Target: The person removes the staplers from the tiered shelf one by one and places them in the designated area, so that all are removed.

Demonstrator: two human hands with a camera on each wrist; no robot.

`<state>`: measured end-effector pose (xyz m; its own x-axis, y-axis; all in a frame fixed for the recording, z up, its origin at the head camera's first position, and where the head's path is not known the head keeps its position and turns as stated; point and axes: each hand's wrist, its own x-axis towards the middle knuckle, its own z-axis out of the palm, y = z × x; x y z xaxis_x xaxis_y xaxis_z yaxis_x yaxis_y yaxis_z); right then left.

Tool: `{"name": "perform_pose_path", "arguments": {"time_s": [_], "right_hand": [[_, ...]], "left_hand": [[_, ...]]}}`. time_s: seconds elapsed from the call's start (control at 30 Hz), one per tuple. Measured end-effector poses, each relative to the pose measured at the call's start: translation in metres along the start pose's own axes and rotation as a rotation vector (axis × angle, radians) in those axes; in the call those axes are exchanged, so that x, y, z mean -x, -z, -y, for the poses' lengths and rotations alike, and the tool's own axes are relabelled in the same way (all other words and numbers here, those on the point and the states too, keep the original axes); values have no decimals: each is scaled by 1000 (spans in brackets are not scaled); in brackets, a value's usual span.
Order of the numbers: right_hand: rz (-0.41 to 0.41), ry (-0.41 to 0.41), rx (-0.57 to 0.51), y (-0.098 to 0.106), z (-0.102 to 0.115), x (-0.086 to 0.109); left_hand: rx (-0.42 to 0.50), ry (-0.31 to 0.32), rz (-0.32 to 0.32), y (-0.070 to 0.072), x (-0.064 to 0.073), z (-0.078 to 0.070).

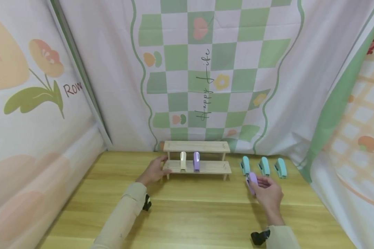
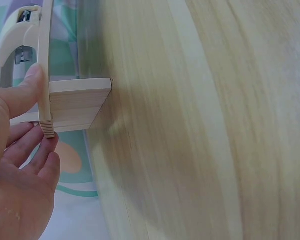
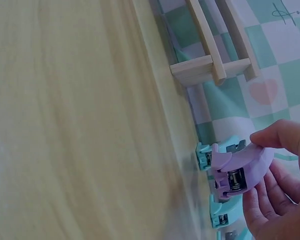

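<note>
Handling of purple stapler (image 1: 252, 183) is being judged step in hand; it is being held just in front of nearest of three teal staplers (image 1: 264, 166), to right of wooden stand (image 1: 215, 167). Next move is probably calling for level carry to lower shelf, beside cream stapler (image 1: 183, 161) and second purple one (image 1: 196, 161). Stapler is being pinched between thumb and fingers of right hand (image 1: 270, 194). Stand's left end is being gripped by left hand (image 1: 154, 171), thumb on top, fingers at edge.
</note>
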<state>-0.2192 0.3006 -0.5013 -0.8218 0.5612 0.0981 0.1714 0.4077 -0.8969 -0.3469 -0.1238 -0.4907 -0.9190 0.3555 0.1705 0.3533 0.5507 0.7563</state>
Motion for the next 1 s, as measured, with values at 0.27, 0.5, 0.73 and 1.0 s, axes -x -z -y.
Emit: {"name": "perform_pose_path", "arguments": {"time_s": [0.27, 0.5, 0.73, 1.0], "right_hand": [[-3, -34, 40, -4, -6, -3], [17, -80, 18, -5, -9, -2], [21, -51, 16, -2, -9, -1], [13, 104, 76, 9, 2, -2]], "left_hand": [[4, 11, 5, -1, 1, 1], [-1, 16, 10, 1, 1, 0], [-9, 21, 9, 2, 2, 0], [0, 20, 16, 2, 3, -1]]}}
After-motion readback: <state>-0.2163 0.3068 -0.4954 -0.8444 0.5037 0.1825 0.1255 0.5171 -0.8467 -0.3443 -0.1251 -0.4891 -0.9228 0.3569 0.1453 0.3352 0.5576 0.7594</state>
